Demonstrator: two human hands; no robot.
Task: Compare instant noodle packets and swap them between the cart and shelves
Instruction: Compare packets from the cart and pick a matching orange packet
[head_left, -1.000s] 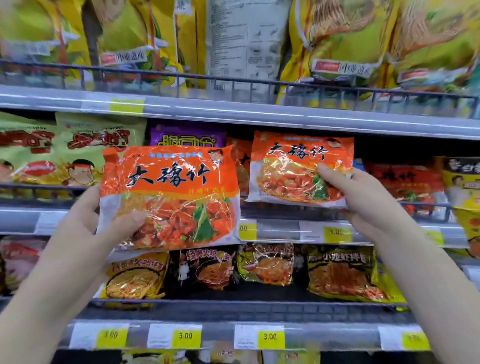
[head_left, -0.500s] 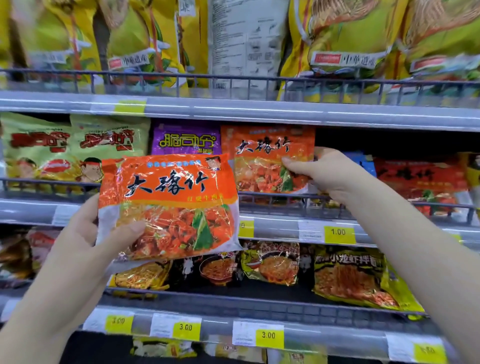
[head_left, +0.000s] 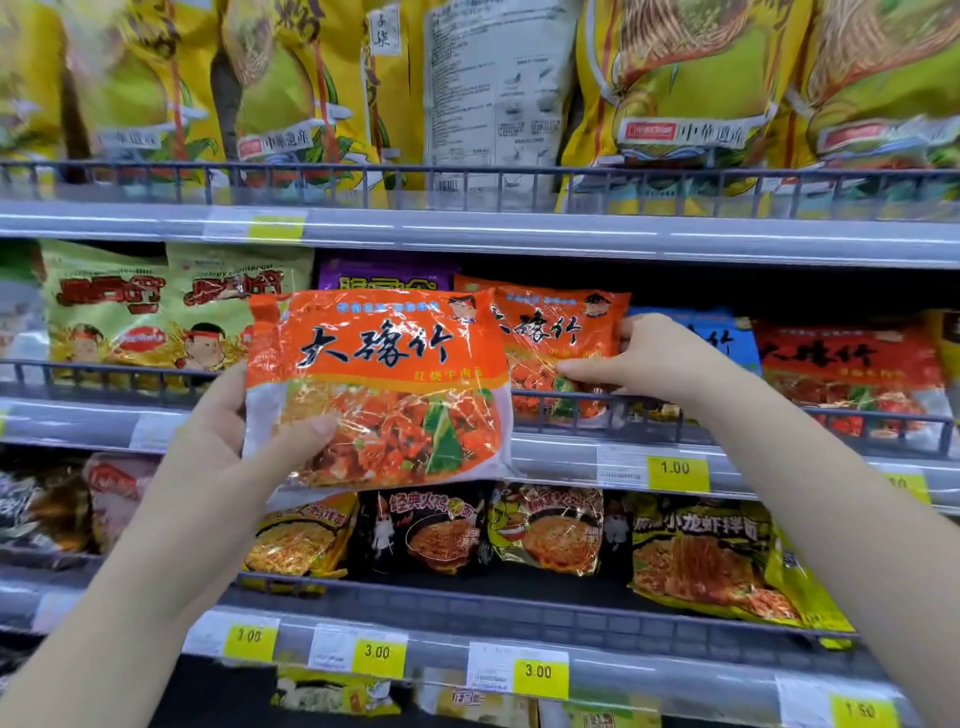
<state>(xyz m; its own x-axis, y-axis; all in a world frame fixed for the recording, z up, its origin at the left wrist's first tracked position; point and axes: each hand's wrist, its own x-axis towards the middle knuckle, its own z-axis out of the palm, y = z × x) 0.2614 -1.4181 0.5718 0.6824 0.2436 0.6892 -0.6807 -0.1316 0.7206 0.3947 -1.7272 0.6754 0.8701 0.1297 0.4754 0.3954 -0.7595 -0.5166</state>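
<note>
Currently, your left grip (head_left: 223, 441) holds the front packet (head_left: 379, 384), an orange noodle pack, up before the middle shelf (head_left: 571, 449). The thumb presses its lower front face and the other fingers are hidden behind it. Your right grip (head_left: 654, 358) pinches the right edge of the shelf packet (head_left: 550, 332), a matching orange pack standing behind the wire rail (head_left: 727, 415), with a purple packet (head_left: 384, 273) just to its left and a blue packet (head_left: 711, 332) behind your hand. Its base is covered by the front packet and the rail, so I cannot tell whether it rests on the shelf or is lifted. The cart is not in view.

Risks noted:
- You hold the shelf packet by one edge only. The film looks slick, so it may slip or swing as it comes out.
- The lower seam may catch on the wire rail if you draw it forward rather than up and over.
- The blue packet sits close and may be dragged out with it.
- The two packs look identical, so you could lose track of which belongs where.
- Hard thumb pressure on the front packet may crack the noodles.
</note>
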